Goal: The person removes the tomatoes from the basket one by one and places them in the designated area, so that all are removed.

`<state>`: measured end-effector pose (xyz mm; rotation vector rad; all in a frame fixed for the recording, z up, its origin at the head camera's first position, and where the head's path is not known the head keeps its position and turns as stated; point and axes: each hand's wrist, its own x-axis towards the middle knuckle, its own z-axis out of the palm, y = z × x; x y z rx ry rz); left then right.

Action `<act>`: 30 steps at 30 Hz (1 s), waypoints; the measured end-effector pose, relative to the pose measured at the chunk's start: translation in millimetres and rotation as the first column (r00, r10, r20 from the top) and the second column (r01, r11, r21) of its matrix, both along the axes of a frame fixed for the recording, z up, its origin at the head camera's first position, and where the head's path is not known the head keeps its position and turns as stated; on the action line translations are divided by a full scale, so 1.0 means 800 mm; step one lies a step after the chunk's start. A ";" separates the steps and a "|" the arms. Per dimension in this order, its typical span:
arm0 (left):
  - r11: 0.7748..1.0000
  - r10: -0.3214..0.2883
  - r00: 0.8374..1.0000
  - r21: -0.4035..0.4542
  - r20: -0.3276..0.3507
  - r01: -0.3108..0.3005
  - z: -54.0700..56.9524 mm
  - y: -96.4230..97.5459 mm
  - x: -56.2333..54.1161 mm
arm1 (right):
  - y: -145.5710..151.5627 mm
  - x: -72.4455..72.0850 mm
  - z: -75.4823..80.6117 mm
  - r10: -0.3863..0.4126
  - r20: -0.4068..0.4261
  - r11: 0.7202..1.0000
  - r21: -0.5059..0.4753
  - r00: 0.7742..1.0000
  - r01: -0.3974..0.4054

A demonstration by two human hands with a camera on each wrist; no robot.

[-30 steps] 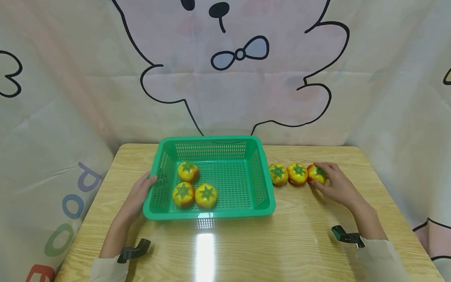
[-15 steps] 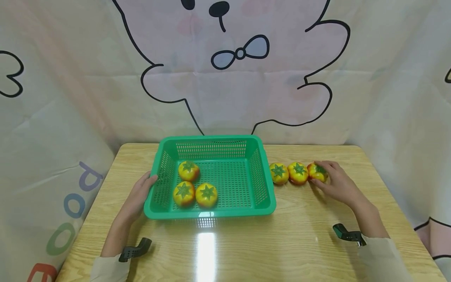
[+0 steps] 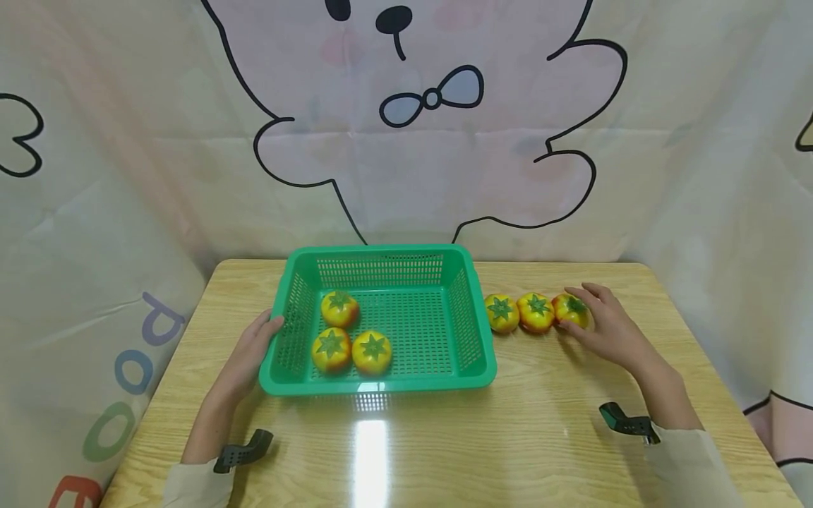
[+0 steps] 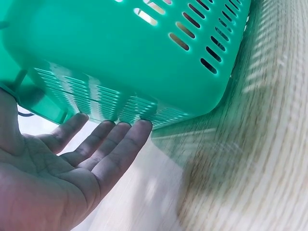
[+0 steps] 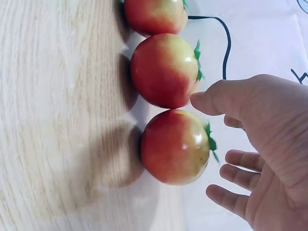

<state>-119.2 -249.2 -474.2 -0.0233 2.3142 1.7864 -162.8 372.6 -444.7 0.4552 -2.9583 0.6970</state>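
Pale cloth backdrop with a black-outlined cartoon animal [image 3: 432, 162], behind a glossy light wood-grain table [image 3: 521, 416]. Key relation: end fruit of the row, a round yellow-and-red one with a green star-shaped leafy top [image 3: 571, 312], sits just left of the right hand's palm, between thumb and fingers. Right hand [image 3: 606, 331] clearly nearer; left well apart. Fruit round, no long axis to speak of; row runs sideways, away from the right hand toward the basket. Right hand: fingers spread loosely about the end fruit, daylight between in the right wrist view, not gripping; thumb contact can't be told. Left hand [image 3: 244, 353]: thumb over the left rim of the green rectangular perforated plastic basket [image 3: 381, 386], fingertips against its outer wall, holding that end. Basket's long side also runs left-right.

Counts: one basket, two hands, six fruits. Three inside, left half: one behind, two side by side in front. Three on table right of basket, neighbours touching. Two black wrist straps [image 3: 243, 451], one per arm.
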 end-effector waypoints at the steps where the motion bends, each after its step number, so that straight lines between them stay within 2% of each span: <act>1: 1.000 0.000 1.000 -0.003 0.001 0.000 0.000 0.000 0.000 | -0.001 0.000 0.001 0.001 -0.006 1.000 0.001 1.000 -0.001; 8: 1.000 0.009 1.000 0.003 0.011 -0.009 -0.002 -0.001 -0.001 | -0.010 0.005 0.010 0.009 -0.002 1.000 0.004 1.000 -0.009; 20: 1.000 0.010 1.000 0.005 0.013 -0.010 0.001 0.001 -0.001 | -0.037 0.009 0.034 0.064 -0.091 0.998 0.028 0.994 -0.062; 30: 1.000 0.010 0.999 -0.004 0.036 -0.010 0.003 0.000 -0.002 | -0.065 0.013 0.049 0.108 -0.106 0.993 0.050 0.989 -0.103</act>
